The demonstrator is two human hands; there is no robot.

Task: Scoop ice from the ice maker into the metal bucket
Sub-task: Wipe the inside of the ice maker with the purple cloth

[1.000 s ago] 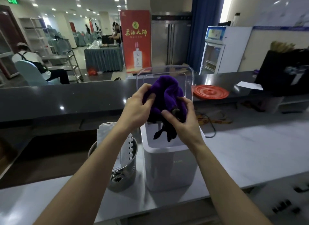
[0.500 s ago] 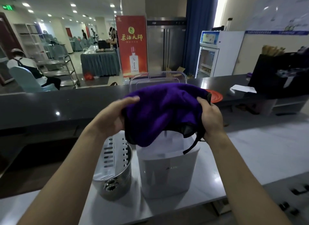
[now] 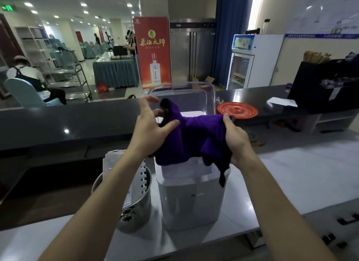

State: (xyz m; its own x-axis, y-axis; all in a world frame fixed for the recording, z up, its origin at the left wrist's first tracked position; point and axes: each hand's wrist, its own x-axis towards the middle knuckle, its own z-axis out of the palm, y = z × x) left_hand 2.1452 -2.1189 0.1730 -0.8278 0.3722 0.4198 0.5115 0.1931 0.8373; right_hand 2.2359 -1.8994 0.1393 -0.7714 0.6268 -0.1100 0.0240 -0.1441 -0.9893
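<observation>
A white ice maker (image 3: 191, 200) stands on the pale counter with its clear lid (image 3: 184, 89) raised. A purple cloth (image 3: 194, 136) is held above its opening. My right hand (image 3: 236, 138) grips the cloth's right end. My left hand (image 3: 153, 126) touches the cloth's left end, its fingers spread and loosening. To the left of the ice maker sits the metal bucket (image 3: 136, 208), with a white slotted scoop (image 3: 120, 175) standing in it. The ice itself is hidden by the cloth.
A raised dark bar ledge (image 3: 68, 122) runs behind the counter, with a red round lid (image 3: 237, 109) and white paper (image 3: 282, 101) on it. A black box (image 3: 320, 84) stands at the far right. People sit and stand in the hall beyond.
The cloth has been pulled out wider between my hands and lowered a little. My left hand has opened its fingers on the left end. The right hand still grips.
</observation>
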